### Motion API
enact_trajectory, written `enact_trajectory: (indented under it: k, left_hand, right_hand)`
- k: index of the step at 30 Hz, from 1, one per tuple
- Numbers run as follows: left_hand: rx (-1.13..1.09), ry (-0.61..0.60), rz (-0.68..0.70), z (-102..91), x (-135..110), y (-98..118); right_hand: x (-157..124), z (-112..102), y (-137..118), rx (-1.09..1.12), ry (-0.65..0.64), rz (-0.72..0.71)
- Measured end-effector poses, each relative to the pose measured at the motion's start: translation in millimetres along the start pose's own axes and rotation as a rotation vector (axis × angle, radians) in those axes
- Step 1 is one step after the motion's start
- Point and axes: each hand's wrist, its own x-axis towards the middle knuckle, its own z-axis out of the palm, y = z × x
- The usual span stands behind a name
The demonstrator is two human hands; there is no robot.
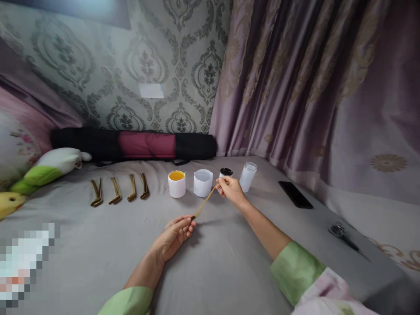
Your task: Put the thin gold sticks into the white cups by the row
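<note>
A thin yellow-brown strip (205, 202) stretches between both hands above the grey bedsheet (98, 245). My left hand (175, 236) pinches its lower end; my right hand (230, 189) pinches its upper end. Just beyond the right hand stand a white cup of yellow liquid (176, 183), a white cup (202, 182), a dark-filled cup (225, 173) partly hidden by the fingers, and a clear jar (247, 176). Several bent strips of the same brown material (118, 191) lie in a row to the left.
A black phone (295, 194) and scissors (343, 233) lie on the sheet at right. A black-and-maroon roll (138, 144) rests against the patterned wall. A plush toy (49, 168) lies at left. Curtains hang at right.
</note>
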Motion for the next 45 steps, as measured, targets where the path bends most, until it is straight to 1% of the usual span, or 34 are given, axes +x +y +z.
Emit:
enact_trajectory:
  k: [8, 17, 24, 29, 31, 34, 37, 41, 45]
  left_hand:
    - [-0.019, 0.003, -0.009, -1.2, 1.6, -0.8]
    - [0.005, 0.017, -0.005, -2.6, 0.5, -3.1]
    - [0.014, 0.037, -0.003, -2.1, 1.3, -4.3]
    - [0.004, 0.055, 0.008, -0.2, 0.0, -2.8]
    - [0.0, 0.066, 0.003, 0.4, -1.1, -1.5]
    - [-0.022, 0.08, -0.003, -0.6, -2.4, 0.4]
    - [-0.073, 0.078, -0.002, -4.8, -2.6, 1.3]
    - [-0.133, 0.05, -0.015, -12.3, -0.7, 0.4]
    - [-0.164, 0.049, -0.017, -16.2, 2.5, -0.8]
  right_hand:
    - [4.3, -1.6, 0.0, 0.014, -0.037, 0.011]
    - [-1.6, -2.8, -1.5, 0.042, -0.013, -0.005]
    - [-3.9, -5.6, -1.7, 0.038, -0.046, -0.021]
    - [-5.1, -13.2, -6.2, 0.055, -0.024, -0.018]
    - [-3.7, -21.8, -10.4, 0.066, 0.004, -0.014]
    - [0.2, -41.8, -20.2, 0.083, 0.054, -0.015]
    - [5.8, -67.6, -31.9, 0.108, 0.119, -0.016]
    - [15.3, -104.9, -47.0, 0.095, 0.243, -0.035]
    - [26.2, -139.2, -62.9, 0.066, 0.364, -0.026]
